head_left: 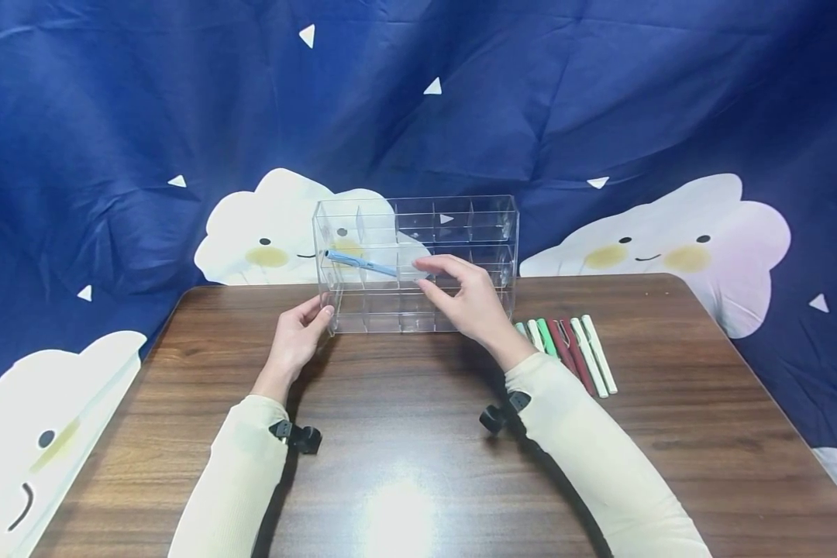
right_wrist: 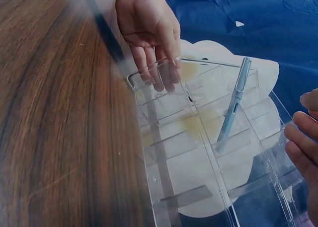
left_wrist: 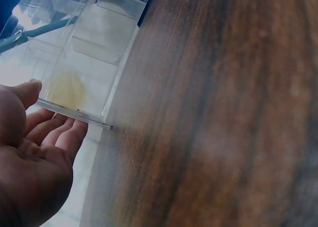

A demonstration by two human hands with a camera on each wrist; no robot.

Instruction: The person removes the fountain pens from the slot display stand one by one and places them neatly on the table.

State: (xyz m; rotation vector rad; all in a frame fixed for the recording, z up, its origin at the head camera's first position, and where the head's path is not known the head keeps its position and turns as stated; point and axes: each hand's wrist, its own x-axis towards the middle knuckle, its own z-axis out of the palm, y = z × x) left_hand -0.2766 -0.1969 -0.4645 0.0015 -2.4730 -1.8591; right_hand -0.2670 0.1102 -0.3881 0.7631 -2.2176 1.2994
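Observation:
A clear acrylic organizer with several compartments stands upright at the table's back edge. My left hand grips its lower left side; in the left wrist view the thumb lies on one face of the end wall and the fingers on the other. A light blue pen lies slantwise in the middle tier, towards the left, and shows whole in the right wrist view. Just right of the pen is my right hand, thumb and forefinger apart with nothing between them. Only part of that hand appears in the right wrist view.
On the wooden table, right of the organizer, several pens lie side by side: white pens, dark red pens and a green pen. My right forearm partly covers them. A blue curtain with clouds hangs behind.

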